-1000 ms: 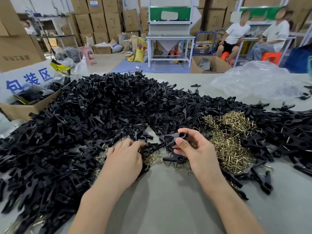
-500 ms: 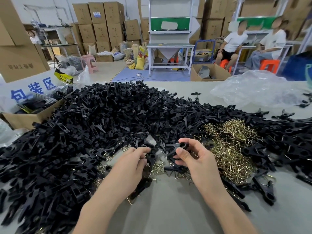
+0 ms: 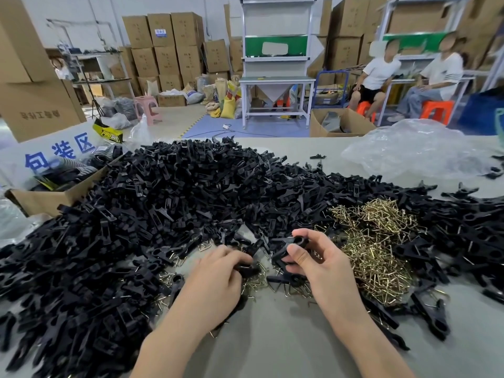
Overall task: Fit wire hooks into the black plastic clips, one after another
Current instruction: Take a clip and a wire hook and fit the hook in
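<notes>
At the near edge lies the bare grey desk (image 3: pixel 272 350). Just past it the left hand (image 3: pixel 218 285) curls its fingers down around a low clip (image 3: pixel 246 268) that rests among loose wire hooks (image 3: pixel 256 282). Close beside, the right hand (image 3: pixel 324 271) pinches a held clip (image 3: pixel 296 241) between thumb and fingers, lifted off the desk. To its right sits a brass hook pile (image 3: pixel 376 257). Behind spreads a wide heap of black clips (image 3: pixel 177 208). Farther back are a clear plastic bag (image 3: pixel 414 151) and, left, a cardboard box (image 3: pixel 49 197).
</notes>
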A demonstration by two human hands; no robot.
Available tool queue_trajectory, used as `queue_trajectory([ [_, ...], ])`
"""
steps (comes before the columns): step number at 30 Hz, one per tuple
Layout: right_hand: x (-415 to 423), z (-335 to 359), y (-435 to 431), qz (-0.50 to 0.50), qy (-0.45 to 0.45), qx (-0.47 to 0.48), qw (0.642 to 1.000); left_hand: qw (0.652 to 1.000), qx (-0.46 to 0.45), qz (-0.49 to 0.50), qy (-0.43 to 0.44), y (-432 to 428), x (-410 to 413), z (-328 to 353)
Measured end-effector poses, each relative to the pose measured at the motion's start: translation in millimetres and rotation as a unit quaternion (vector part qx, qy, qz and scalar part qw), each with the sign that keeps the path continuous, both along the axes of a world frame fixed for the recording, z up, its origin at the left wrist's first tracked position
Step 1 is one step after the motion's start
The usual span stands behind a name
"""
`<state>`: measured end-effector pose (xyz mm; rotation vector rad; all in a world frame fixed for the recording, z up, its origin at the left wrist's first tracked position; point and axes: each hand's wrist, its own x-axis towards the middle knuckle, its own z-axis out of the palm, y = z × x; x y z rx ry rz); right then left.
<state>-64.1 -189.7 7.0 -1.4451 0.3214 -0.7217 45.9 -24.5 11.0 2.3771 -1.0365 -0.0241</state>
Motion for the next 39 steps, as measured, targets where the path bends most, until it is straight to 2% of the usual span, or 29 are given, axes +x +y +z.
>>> queue_trajectory([
  [3,-0.1,0.1,-0.6,-0.001,0.001,0.005,1.0,1.0,0.01,-0.021,-0.009,-1.8,-2.4,-0.6],
  [10,-0.3,1.0,-0.4,-0.01,0.009,0.002,1.0,1.0,0.016,0.013,-0.007,-3.7,0.0,-2.1],
  [13,-0.9,1.1,-0.7,-0.013,0.012,0.008,1.0,0.999,-0.028,0.039,-0.016,-2.9,-1.2,-1.3],
  [15,-1.6,1.9,-0.7,-0.012,0.013,0.004,1.0,0.993,-0.101,0.057,-0.012,-2.8,-4.2,3.5],
  [18,-2.5,4.6,1.4,0.001,0.005,-0.003,1.0,0.971,-0.226,0.067,0.045,-7.5,-12.2,14.1],
  [20,-2.7,6.1,3.2,0.011,0.002,-0.01,1.0,0.951,-0.278,0.074,0.109,-12.3,-17.5,19.2],
  [23,-3.9,8.3,5.0,0.031,-0.001,-0.008,0.999,0.921,-0.324,0.066,0.208,-17.1,-21.7,24.0],
  [28,-5.3,11.9,7.0,0.061,-0.009,0.004,0.998,0.85,-0.39,0.035,0.352,-21.3,-24.0,23.0],
  [36,-6.4,12.3,7.0,0.074,-0.012,0.04,0.996,0.816,-0.434,0.049,0.38,-25.5,-27.4,20.3],
  [39,-6.0,11.5,8.0,0.079,-0.013,0.025,0.996,0.829,-0.426,0.05,0.36,-27.7,-30.8,21.3],
])
